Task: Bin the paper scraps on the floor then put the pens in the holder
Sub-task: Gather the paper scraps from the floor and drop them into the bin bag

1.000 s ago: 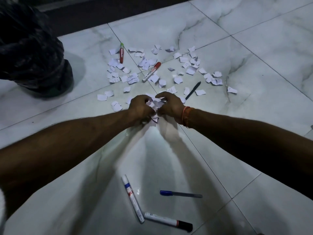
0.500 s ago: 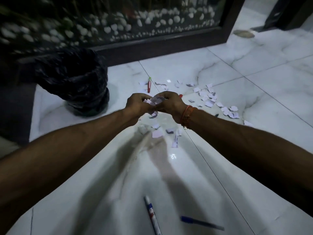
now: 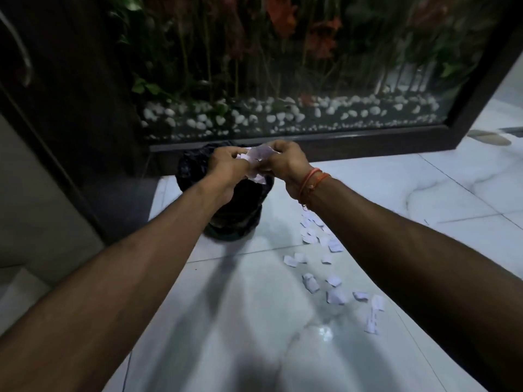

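Your two hands are raised together over the one bin [image 3: 237, 219], which is lined with a crinkled black plastic bag. Your left hand [image 3: 226, 168] and your right hand [image 3: 285, 162] are both closed around one bunch of paper scraps [image 3: 259, 159], pressed between them; the bunch is blurred, so you cannot count its pieces. One scrap hangs below your hands just above the bin mouth. Your forearms cover most of the bin rim.

On the glossy white marble floor [image 3: 254, 321], to the right of the bin, about fifteen to twenty loose scraps [image 3: 317, 250] lie scattered, small, thin and roughly rectangular; some are hidden under your right arm. On your right wrist there are orange thread bands [image 3: 312, 182], two or three, hard to separate.

Behind the bin stands a dark-framed glass panel [image 3: 311, 80] with many white pebbles and plant stems behind it
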The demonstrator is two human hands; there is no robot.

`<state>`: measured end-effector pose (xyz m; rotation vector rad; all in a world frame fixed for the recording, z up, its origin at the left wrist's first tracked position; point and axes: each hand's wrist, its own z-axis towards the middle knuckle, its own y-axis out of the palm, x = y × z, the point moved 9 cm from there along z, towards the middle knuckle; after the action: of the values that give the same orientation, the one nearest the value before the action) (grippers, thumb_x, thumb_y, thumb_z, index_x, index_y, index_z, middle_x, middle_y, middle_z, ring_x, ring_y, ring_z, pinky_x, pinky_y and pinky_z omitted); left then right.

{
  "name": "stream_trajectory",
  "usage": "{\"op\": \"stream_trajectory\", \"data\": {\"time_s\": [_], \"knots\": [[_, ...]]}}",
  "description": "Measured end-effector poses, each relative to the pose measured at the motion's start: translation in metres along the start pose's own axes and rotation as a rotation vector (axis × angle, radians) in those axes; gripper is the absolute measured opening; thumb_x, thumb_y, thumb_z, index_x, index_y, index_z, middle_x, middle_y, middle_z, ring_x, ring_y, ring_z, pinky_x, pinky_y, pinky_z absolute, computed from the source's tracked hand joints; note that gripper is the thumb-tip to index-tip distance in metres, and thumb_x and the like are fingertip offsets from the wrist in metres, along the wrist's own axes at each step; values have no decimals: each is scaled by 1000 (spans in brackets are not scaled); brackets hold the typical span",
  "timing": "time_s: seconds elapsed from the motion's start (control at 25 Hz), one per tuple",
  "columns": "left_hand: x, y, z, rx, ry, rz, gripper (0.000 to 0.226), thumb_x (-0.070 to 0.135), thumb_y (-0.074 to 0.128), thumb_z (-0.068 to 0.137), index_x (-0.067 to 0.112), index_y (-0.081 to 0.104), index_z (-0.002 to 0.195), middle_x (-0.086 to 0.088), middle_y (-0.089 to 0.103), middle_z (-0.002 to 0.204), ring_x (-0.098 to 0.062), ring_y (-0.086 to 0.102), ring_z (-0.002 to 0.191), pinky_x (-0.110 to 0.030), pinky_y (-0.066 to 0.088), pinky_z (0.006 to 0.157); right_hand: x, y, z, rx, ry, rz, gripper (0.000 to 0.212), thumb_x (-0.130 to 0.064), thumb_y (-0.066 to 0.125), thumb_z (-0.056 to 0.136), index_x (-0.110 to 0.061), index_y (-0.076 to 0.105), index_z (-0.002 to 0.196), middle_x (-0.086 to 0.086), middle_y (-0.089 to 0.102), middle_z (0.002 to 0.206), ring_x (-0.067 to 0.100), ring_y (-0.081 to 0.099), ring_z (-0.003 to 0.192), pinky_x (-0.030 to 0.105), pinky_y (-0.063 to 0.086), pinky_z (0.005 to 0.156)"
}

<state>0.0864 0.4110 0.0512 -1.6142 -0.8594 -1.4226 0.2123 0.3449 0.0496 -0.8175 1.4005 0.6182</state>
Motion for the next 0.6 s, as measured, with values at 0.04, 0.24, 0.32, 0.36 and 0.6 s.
{"op": "stream_trajectory", "data": {"time_s": [0.04, 0.24, 0.32, 0.36, 0.6], "knots": [[-1, -11, 12, 27, -9, -16, 39, -20, 68, 69, 7, 68, 96, -5, 65, 77, -23, 64, 73, -23, 57, 59, -1, 11, 16, 9, 5, -24, 46, -25, 79, 30, -16, 67, 73, 20, 73, 90, 30, 71, 81, 50, 61, 80], [-22, -40, 60, 112, 40, 113, 14, 6, 75, 80, 10, 68, 92, -4, 63, 70, 2, 55, 37, -13, 41, 35, -4, 52, 61, 50, 24, -304, 29, -18, 82, 56, -17, 69, 81, 10, 74, 101, 24, 70, 95, 37, 60, 85], [-30, -41, 75, 129, 39, 292, 8, 12, 75, 80, 11, 71, 87, -7, 68, 80, -1, 58, 41, -18, 42, 35, -7, 61, 70, 9, -4, -494, 26, -13, 77, 71, -13, 73, 97, 10, 73, 107, 22, 68, 99, 32, 57, 89], [-32, -40, 79, 130, 40, 354, 13, 12, 76, 78, 12, 73, 91, -7, 71, 90, -8, 64, 54, -21, 48, 43, -7, 61, 71, -3, -14, -567, 26, -10, 74, 74, -12, 74, 100, 11, 73, 107, 22, 68, 100, 31, 56, 90], [-41, -25, 88, 218, 22, 440, 24, 3, 72, 75, 22, 73, 90, -3, 72, 100, -22, 68, 86, -35, 61, 76, -4, 33, 67, 32, -70, -605, 18, -4, 63, 78, -13, 77, 85, 11, 74, 95, 26, 69, 90, 34, 58, 84]]}}
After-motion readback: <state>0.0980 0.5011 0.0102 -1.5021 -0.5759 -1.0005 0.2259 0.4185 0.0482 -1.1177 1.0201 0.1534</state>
